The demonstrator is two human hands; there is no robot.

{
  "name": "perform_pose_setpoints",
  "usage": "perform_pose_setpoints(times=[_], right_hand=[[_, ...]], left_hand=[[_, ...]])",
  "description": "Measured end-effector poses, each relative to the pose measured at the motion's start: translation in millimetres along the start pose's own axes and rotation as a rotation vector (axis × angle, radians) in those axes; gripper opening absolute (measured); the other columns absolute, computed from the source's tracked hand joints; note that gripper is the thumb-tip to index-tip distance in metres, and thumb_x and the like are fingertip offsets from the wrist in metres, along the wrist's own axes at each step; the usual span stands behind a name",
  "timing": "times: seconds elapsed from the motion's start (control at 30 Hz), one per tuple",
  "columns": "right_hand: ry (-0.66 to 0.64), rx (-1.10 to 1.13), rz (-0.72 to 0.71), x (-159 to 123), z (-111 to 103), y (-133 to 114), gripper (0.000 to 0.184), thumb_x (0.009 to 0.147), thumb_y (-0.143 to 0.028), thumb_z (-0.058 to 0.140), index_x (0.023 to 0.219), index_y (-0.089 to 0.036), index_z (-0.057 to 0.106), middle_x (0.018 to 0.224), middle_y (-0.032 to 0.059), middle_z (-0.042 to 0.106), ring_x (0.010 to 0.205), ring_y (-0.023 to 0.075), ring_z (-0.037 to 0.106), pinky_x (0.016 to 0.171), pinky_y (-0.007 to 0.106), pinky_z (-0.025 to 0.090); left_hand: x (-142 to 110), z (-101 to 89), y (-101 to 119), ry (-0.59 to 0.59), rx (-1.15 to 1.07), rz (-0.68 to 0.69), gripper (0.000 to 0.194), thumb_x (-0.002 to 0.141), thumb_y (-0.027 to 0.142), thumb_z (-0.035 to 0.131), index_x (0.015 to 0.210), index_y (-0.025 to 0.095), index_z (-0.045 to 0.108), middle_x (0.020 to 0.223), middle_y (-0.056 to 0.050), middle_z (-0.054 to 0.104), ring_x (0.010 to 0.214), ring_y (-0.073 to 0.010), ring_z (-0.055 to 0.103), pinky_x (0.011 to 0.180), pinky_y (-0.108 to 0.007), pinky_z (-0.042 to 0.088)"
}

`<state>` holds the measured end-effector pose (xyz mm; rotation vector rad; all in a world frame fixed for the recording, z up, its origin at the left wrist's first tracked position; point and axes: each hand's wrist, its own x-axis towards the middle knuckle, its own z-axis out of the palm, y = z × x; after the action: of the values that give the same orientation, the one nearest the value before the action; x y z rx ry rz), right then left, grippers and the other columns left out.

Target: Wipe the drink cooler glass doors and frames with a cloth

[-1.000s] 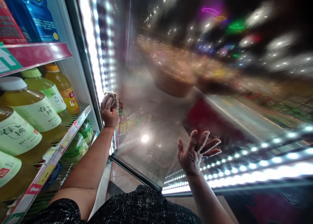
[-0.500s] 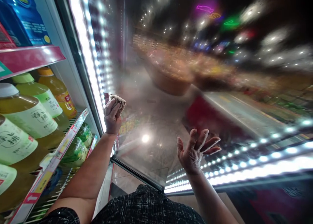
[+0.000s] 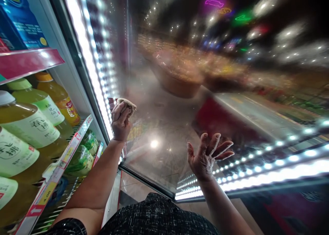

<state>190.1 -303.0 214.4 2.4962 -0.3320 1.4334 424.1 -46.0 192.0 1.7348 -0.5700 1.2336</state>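
My left hand (image 3: 120, 120) is closed around a folded, light-coloured cloth (image 3: 128, 103) and holds it against the glass door (image 3: 159, 122), near the door's lit left edge. Bent fingers cover part of the cloth. Further right, my right hand (image 3: 204, 158) is spread with its fingers apart and holds nothing. It is at the glass near the right-hand light strip (image 3: 257, 176); whether the palm touches the pane I cannot tell. The glass looks hazy and carries a bright reflected spot between the two hands.
At the left, cooler shelves hold several large bottles (image 3: 33, 125) and green packs (image 3: 82, 158) behind a price rail (image 3: 61, 161). A bright light strip (image 3: 84, 53) runs up the door's left side. Through the glass, a blurred round tub (image 3: 177, 86) shows beyond.
My left hand and the cloth have shifted slightly to the right. My right hand stays spread in nearly the same place. The whole view has tilted a little.
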Motion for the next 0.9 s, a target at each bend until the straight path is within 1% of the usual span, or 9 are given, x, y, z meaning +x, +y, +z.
perform_pose_setpoints(times=[0.07, 0.13, 0.27, 0.37, 0.5, 0.67, 0.73, 0.8, 0.9], right_hand=[[0.005, 0.002, 0.0, -0.7, 0.8, -0.4, 0.076, 0.097, -0.045, 0.046, 0.16, -0.021, 0.011, 0.165, 0.0225, 0.011, 0.15, 0.0516, -0.01, 0.1, 0.088, -0.001], [0.012, 0.005, 0.008, -0.9, 1.5, -1.2, 0.077, 0.096, -0.044, 0.046, 0.16, -0.021, 0.01, 0.166, 0.0219, 0.01, 0.15, 0.051, -0.01, 0.102, 0.087, 0.0], [0.021, 0.002, 0.011, -0.4, 1.6, -2.1, 0.078, 0.097, -0.045, 0.046, 0.161, -0.02, 0.01, 0.166, 0.0213, 0.01, 0.151, 0.0496, -0.012, 0.103, 0.086, 0.0], [0.014, 0.006, 0.007, -2.5, 2.2, -1.0, 0.078, 0.097, -0.044, 0.048, 0.161, -0.02, 0.01, 0.167, 0.0204, 0.008, 0.15, 0.0493, -0.015, 0.103, 0.087, 0.0], [-0.001, 0.024, 0.009, -8.9, 6.2, 1.4, 0.083, 0.096, -0.044, 0.053, 0.162, -0.02, 0.008, 0.169, 0.0161, -0.003, 0.149, 0.05, -0.018, 0.102, 0.088, -0.001], [-0.006, 0.04, 0.023, -10.9, 6.9, 0.8, 0.087, 0.094, -0.042, 0.057, 0.162, -0.022, 0.007, 0.169, 0.0158, -0.004, 0.149, 0.0494, -0.019, 0.102, 0.089, -0.001], [-0.006, 0.043, 0.02, -8.9, 4.8, -0.3, 0.088, 0.094, -0.041, 0.058, 0.162, -0.022, 0.006, 0.169, 0.0164, -0.002, 0.149, 0.0494, -0.018, 0.102, 0.089, 0.0], [-0.01, 0.045, 0.018, -7.1, 2.7, -1.1, 0.09, 0.093, -0.039, 0.06, 0.162, -0.023, 0.004, 0.169, 0.0168, -0.001, 0.149, 0.0498, -0.017, 0.102, 0.089, 0.002], [-0.014, 0.04, 0.015, -7.0, 1.9, -1.1, 0.091, 0.093, -0.04, 0.06, 0.162, -0.023, 0.003, 0.169, 0.0167, 0.0, 0.149, 0.0501, -0.017, 0.102, 0.089, 0.002]], left_hand=[[2.9, 1.1, 1.3, 0.044, 0.008, 0.003, 0.022, 0.093, 0.023, 0.055, 0.106, 0.022, 0.074, 0.13, -0.01, 0.066, 0.13, -0.0225, 0.057, 0.113, -0.046, 0.046], [1.8, 3.1, 10.4, 0.072, -0.02, 0.065, 0.021, 0.093, 0.02, 0.056, 0.105, 0.022, 0.074, 0.128, -0.01, 0.066, 0.128, -0.0218, 0.057, 0.111, -0.046, 0.047], [-3.2, 5.5, 29.4, 0.013, -0.062, 0.193, 0.024, 0.094, 0.016, 0.056, 0.106, 0.026, 0.074, 0.123, -0.007, 0.069, 0.129, -0.0204, 0.056, 0.108, -0.045, 0.049], [0.1, 5.7, 26.5, -0.021, -0.054, 0.196, 0.024, 0.095, 0.02, 0.054, 0.105, 0.027, 0.075, 0.123, -0.007, 0.069, 0.13, -0.0206, 0.055, 0.11, -0.044, 0.048], [0.9, 9.2, 27.6, 0.049, -0.045, 0.137, 0.024, 0.096, 0.025, 0.053, 0.106, 0.026, 0.075, 0.127, -0.009, 0.066, 0.13, -0.0217, 0.055, 0.112, -0.045, 0.045], [-13.1, 12.6, 56.8, -0.057, -0.088, 0.267, 0.03, 0.093, 0.014, 0.056, 0.114, 0.028, 0.073, 0.128, -0.006, 0.067, 0.135, -0.0224, 0.051, 0.109, -0.046, 0.046], [-11.5, 11.5, 59.3, -0.085, -0.089, 0.324, 0.032, 0.093, 0.012, 0.056, 0.113, 0.029, 0.073, 0.127, -0.005, 0.068, 0.135, -0.022, 0.051, 0.108, -0.044, 0.048], [-4.8, 10.1, 54.9, -0.063, -0.055, 0.339, 0.031, 0.093, 0.012, 0.055, 0.111, 0.029, 0.075, 0.125, -0.005, 0.069, 0.136, -0.0225, 0.05, 0.109, -0.044, 0.046], [4.0, 10.7, 49.9, 0.047, 0.018, 0.265, 0.027, 0.093, 0.015, 0.058, 0.106, 0.029, 0.077, 0.12, -0.005, 0.072, 0.131, -0.023, 0.05, 0.109, -0.045, 0.044]])
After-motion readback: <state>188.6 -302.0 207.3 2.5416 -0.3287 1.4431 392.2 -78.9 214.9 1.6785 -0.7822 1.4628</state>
